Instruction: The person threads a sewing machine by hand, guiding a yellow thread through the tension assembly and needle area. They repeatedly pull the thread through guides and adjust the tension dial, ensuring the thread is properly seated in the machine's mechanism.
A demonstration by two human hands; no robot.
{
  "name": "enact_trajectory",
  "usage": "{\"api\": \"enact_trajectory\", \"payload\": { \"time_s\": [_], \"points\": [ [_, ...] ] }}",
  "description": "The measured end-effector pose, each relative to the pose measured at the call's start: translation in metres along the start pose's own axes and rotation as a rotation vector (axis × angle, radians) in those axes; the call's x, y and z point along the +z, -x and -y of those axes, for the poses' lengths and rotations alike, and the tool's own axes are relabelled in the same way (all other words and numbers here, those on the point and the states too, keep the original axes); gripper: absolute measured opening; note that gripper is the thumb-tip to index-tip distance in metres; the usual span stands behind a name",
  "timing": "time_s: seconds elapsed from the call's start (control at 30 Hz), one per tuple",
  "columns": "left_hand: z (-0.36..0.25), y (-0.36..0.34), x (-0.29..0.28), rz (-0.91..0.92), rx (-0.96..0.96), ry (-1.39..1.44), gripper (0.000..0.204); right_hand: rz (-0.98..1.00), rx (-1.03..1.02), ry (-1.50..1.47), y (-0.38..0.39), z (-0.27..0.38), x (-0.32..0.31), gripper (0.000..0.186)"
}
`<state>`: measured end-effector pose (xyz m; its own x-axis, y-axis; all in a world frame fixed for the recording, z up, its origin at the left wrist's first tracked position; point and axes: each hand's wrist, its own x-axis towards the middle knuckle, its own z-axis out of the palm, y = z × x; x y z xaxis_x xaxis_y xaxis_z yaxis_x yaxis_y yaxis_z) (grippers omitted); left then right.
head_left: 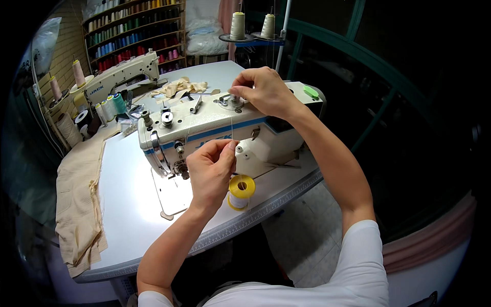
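Note:
A white sewing machine [204,123] with a blue stripe stands across the table in front of me. My left hand [212,171] is in front of its body, thumb and forefinger pinched on a thin thread [231,125]. That thread runs up toward a round metal fitting [232,103] on the machine's top. Just above this fitting is my right hand [271,94], its thumb and fingers brought together; what they grip is too small to make out. Below my left hand a yellow spool [241,185] wound with white thread stands on the table.
Beige cloth [79,199] hangs over the table's left side. Behind are a second sewing machine [115,82], small thread spools [110,107] and fabric scraps [181,88]. Two thread cones [237,26] stand on a holder at the back. A green object [310,91] lies on the machine's right end.

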<state>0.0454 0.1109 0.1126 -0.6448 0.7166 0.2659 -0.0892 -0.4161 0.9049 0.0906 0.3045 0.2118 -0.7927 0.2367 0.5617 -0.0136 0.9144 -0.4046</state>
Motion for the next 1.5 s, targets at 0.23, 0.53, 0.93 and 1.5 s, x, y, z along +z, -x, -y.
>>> {"api": "enact_trajectory", "payload": {
  "time_s": [0.23, 0.53, 0.93, 1.5],
  "points": [
    [0.010, -0.010, -0.001, -0.015, 0.010, -0.059, 0.015, -0.001, -0.031, 0.252, -0.015, -0.010, -0.004, 0.019],
    [0.002, -0.008, 0.002, 0.039, 0.204, -0.248, 0.015, 0.212, -0.131, 0.342, -0.007, 0.028, -0.006, 0.015],
    [-0.013, -0.009, 0.001, 0.026, 0.263, -0.394, 0.015, 0.186, -0.272, 0.540, -0.007, 0.024, 0.001, 0.006],
    [-0.022, -0.018, -0.003, 0.113, 0.301, -0.508, 0.014, 0.025, -0.093, -0.399, 0.061, 0.012, -0.010, 0.023]
  ]
}}
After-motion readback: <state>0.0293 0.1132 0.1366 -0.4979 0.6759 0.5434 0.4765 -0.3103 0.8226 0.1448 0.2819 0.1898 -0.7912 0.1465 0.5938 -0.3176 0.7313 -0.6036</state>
